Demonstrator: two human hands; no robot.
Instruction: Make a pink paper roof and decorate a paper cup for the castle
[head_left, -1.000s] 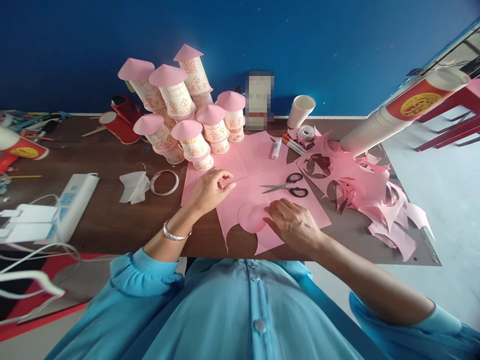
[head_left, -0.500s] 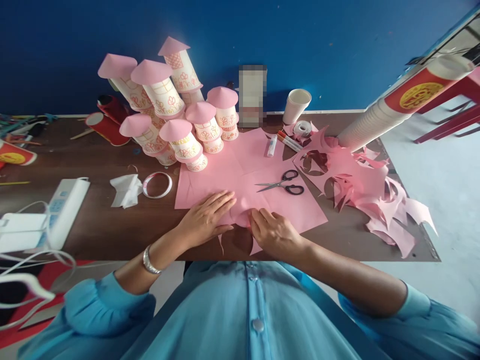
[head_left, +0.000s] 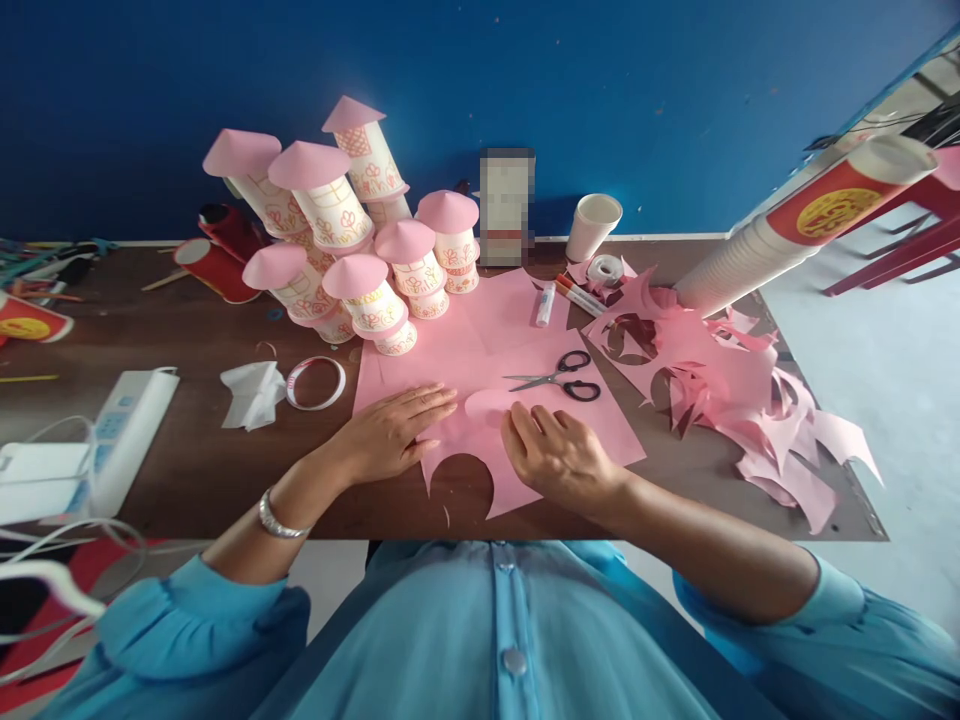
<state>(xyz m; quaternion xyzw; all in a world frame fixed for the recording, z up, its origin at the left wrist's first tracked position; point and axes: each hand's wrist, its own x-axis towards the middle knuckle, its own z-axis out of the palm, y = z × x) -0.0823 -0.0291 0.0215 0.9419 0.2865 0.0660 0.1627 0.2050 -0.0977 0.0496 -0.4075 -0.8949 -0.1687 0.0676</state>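
Note:
My left hand (head_left: 394, 430) lies flat on a pink paper sheet (head_left: 450, 455), its fingers stretched out. That sheet has a rounded bite cut out of its front edge. My right hand (head_left: 562, 452) is closed, fingers curled down at the right end of a small round-edged pink paper cutout (head_left: 487, 405). Part of the cutout is hidden under the fingers. Just beyond my right hand, black-handled scissors (head_left: 551, 380) lie half spread on the pink paper, blades pointing left.
Paper-cup towers (head_left: 375, 290) with pink cone roofs stand at the back left. A tape roll (head_left: 316, 384) and a power strip (head_left: 124, 430) lie left. Pink scraps (head_left: 727, 380), a leaning cup stack (head_left: 795, 230), a glue stick (head_left: 545, 305) and a white cup (head_left: 594, 228) are right.
My left hand has slid left, away from my right hand. The cutout's rounded end and the sheet's curved front edge now show between them. My right hand has shifted slightly right.

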